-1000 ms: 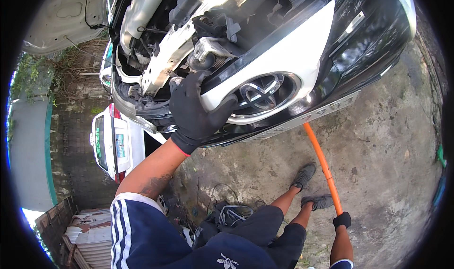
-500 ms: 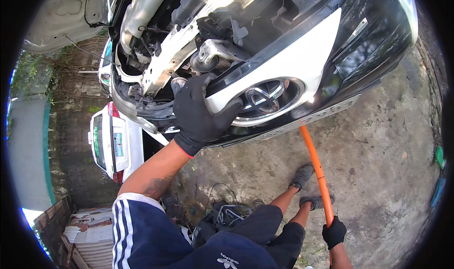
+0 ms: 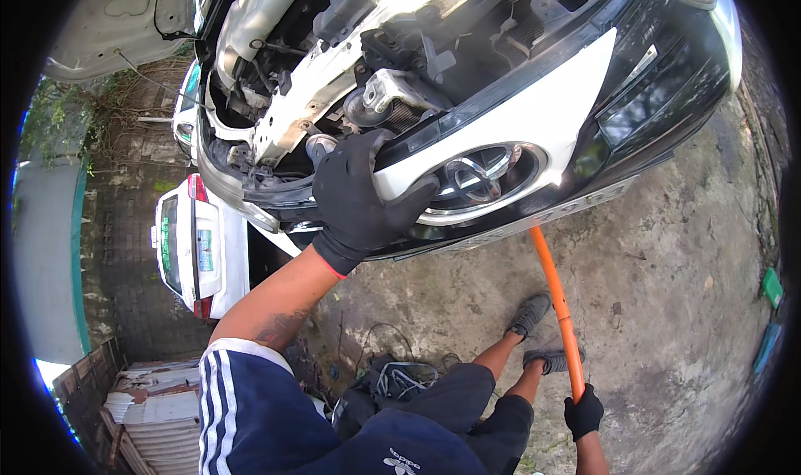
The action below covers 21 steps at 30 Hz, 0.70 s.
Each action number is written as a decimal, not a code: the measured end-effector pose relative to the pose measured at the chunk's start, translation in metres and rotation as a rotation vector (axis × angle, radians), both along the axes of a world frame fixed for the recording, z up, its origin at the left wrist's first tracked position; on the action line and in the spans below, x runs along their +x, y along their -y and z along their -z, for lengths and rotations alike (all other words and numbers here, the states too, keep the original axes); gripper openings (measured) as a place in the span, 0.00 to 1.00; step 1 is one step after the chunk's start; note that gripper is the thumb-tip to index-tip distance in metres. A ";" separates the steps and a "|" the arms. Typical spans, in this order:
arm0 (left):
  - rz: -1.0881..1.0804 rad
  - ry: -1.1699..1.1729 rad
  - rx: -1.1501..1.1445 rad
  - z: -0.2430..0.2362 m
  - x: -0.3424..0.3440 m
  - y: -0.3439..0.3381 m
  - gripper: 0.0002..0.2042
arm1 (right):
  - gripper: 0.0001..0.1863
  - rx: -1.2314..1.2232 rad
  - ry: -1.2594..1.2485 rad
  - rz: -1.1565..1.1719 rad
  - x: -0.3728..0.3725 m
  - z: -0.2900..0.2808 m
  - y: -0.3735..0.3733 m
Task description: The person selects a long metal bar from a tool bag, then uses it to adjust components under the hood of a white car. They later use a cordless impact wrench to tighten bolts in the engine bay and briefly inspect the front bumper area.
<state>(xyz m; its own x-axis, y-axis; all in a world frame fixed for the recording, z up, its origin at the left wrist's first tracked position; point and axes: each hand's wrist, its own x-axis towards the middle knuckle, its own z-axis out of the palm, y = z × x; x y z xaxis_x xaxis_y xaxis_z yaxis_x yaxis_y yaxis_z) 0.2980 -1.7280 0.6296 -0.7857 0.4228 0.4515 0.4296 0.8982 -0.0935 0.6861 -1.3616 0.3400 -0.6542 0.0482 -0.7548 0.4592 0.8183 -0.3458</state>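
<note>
My left hand, in a black glove, is closed over the upper edge of a car's front grille. Its thumb lies on the white trim beside the round chrome emblem, and the fingers reach over towards the engine bay, partly hidden. Low on the right, my black-gloved right hand is wrapped round the end of a long orange jack handle. The handle slants up and passes beneath the front bumper, where its far end is hidden.
The hood stands raised, exposing the engine bay. A white car is parked beyond on the left. My shoes are on the rough concrete. A dark bag lies by my legs; corrugated metal sheets are at lower left.
The view has shifted a little, so the car sits slightly further right. My right hand and the lower end of the jack handle have moved slightly left. Both hands keep their holds.
</note>
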 end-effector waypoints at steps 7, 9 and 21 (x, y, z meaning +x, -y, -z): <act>-0.010 -0.028 -0.031 0.001 -0.002 0.001 0.33 | 0.20 0.042 -0.042 -0.080 -0.011 0.002 -0.009; -0.024 -0.035 -0.025 0.002 -0.002 0.000 0.34 | 0.17 0.116 0.011 -0.054 0.002 0.062 -0.020; -0.033 -0.004 0.002 -0.002 0.002 -0.004 0.34 | 0.32 0.013 0.113 -0.036 -0.008 0.000 0.000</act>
<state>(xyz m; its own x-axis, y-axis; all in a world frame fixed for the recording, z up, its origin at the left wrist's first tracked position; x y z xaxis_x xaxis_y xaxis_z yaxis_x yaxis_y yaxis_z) 0.3002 -1.7238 0.6315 -0.7972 0.3963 0.4555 0.3996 0.9119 -0.0939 0.6782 -1.3621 0.3403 -0.5666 0.0366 -0.8232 0.4650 0.8390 -0.2827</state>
